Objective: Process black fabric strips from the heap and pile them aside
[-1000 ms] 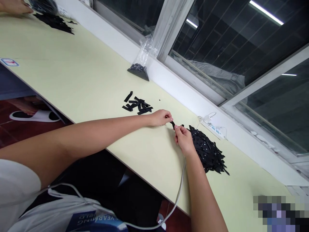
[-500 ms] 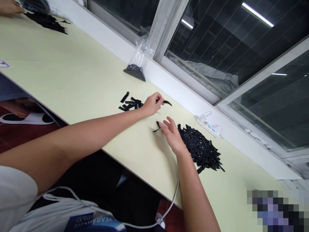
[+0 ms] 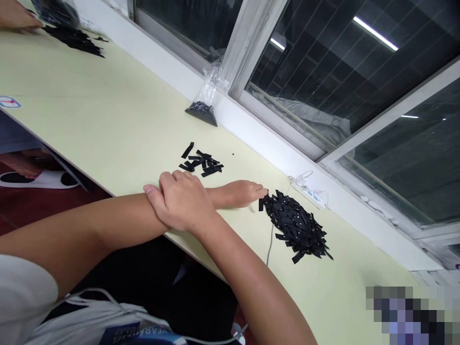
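Left hand (image 3: pixel 239 193) fingers reach the large strip pile (image 3: pixel 296 225), closure indeterminate. Right hand (image 3: pixel 183 201) wraps the left forearm, holding nothing. Risk: sweeping strips off the pile.

Clear plastic bag (image 3: pixel 208 93) by window (image 3: pixel 323 72), white power strip (image 3: pixel 312 193), co-worker's hand (image 3: pixel 16 17)

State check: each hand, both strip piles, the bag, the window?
left hand: flat on the table, fingertips at the big pile's edge
right hand: laid over the left forearm, holding nothing
big pile of black strips: heaped
small pile of strips: scattered loosely
plastic bag: upright, dark pieces at the bottom
window: shut
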`<state>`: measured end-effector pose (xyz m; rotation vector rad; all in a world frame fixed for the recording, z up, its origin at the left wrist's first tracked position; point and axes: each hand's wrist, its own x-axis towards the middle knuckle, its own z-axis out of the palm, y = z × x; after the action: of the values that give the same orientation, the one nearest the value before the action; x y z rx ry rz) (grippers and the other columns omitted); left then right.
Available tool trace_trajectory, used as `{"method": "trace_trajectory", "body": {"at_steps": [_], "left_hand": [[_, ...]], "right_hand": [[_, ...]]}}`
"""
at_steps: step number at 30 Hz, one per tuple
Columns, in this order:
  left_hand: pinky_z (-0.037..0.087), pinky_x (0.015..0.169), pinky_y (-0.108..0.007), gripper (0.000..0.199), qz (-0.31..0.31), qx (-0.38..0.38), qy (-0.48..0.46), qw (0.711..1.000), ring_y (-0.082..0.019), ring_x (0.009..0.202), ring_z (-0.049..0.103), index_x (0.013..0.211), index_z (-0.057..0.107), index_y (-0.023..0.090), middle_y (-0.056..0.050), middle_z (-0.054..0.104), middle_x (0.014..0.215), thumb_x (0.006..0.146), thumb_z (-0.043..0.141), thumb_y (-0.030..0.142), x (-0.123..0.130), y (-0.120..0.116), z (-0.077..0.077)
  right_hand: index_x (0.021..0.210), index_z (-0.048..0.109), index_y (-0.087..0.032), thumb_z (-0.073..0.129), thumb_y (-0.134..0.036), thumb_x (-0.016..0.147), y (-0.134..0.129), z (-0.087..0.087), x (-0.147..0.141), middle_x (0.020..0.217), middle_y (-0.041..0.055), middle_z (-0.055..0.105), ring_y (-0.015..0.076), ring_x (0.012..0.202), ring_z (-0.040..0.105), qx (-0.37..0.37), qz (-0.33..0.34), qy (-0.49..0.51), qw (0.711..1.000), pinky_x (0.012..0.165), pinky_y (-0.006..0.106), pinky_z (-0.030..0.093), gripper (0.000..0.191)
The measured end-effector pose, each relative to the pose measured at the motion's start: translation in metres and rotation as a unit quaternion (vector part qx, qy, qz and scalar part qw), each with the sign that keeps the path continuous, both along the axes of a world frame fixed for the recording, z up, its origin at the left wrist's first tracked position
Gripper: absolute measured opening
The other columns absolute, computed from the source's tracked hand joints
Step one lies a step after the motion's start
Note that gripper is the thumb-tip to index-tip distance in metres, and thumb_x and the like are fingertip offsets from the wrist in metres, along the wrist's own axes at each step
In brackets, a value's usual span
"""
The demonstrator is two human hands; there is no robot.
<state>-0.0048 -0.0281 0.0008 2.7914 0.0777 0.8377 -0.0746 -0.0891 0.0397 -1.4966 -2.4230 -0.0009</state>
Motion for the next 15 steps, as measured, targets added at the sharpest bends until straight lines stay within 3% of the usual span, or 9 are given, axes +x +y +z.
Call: {"method": "trace_trajectory", "body": {"at_steps": [4, 6, 8, 12, 15], "left_hand": [[0.032, 0.064, -0.034, 0.022, 0.006, -0.142, -0.015, 0.990, -0.017, 0.065, 0.046, 0.090, 0.053, 0.021, -0.005, 0.059, 0.081, 0.101, 0.036, 0.029, 0.003, 0.008, -0.010], [0.034, 0.064, -0.032, 0.019, 0.030, -0.226, -0.022, 0.974, -0.015, 0.064, 0.047, 0.089, 0.053, 0.021, -0.003, 0.059, 0.078, 0.099, 0.041, 0.032, 0.006, 0.010, -0.016], [0.034, 0.063, -0.031, 0.015, 0.058, -0.279, -0.031, 0.958, -0.015, 0.063, 0.047, 0.089, 0.054, 0.021, -0.002, 0.059, 0.077, 0.095, 0.047, 0.032, 0.010, 0.012, -0.022], [0.034, 0.062, -0.030, 0.013, 0.056, -0.316, -0.032, 0.947, -0.014, 0.063, 0.047, 0.088, 0.056, 0.019, -0.002, 0.059, 0.075, 0.090, 0.052, 0.031, 0.012, 0.016, -0.028], [0.035, 0.062, -0.030, 0.012, 0.053, -0.330, -0.026, 0.942, -0.014, 0.063, 0.047, 0.087, 0.059, 0.019, -0.002, 0.060, 0.074, 0.086, 0.057, 0.031, 0.007, 0.025, -0.028]], "right_hand": [[0.084, 0.061, -0.018, 0.039, -0.050, 0.102, 0.000, -0.009, 0.014, 0.077, 0.0047, 0.061, 0.0187, 0.075, 0.054, 0.011, -0.038, 0.006, 0.999, 0.071, 0.031, 0.040, 0.044], [0.076, 0.059, -0.019, 0.040, -0.046, 0.101, -0.002, -0.014, 0.021, 0.070, 0.0031, 0.058, 0.0173, 0.068, 0.052, 0.017, -0.065, 0.000, 0.998, 0.065, 0.030, 0.037, 0.041], [0.074, 0.057, -0.019, 0.040, -0.039, 0.100, -0.002, -0.016, 0.024, 0.069, 0.0028, 0.057, 0.0170, 0.069, 0.052, 0.040, -0.049, 0.000, 0.998, 0.066, 0.030, 0.036, 0.037], [0.081, 0.058, -0.019, 0.045, -0.029, 0.098, 0.006, -0.008, 0.020, 0.079, 0.0024, 0.061, 0.0157, 0.076, 0.054, 0.045, 0.030, 0.029, 0.998, 0.070, 0.029, 0.038, 0.024], [0.075, 0.056, -0.020, 0.046, -0.036, 0.099, 0.007, 0.001, 0.025, 0.073, 0.0014, 0.059, 0.0144, 0.067, 0.051, -0.005, 0.004, 0.028, 1.000, 0.064, 0.029, 0.036, 0.031]]}}
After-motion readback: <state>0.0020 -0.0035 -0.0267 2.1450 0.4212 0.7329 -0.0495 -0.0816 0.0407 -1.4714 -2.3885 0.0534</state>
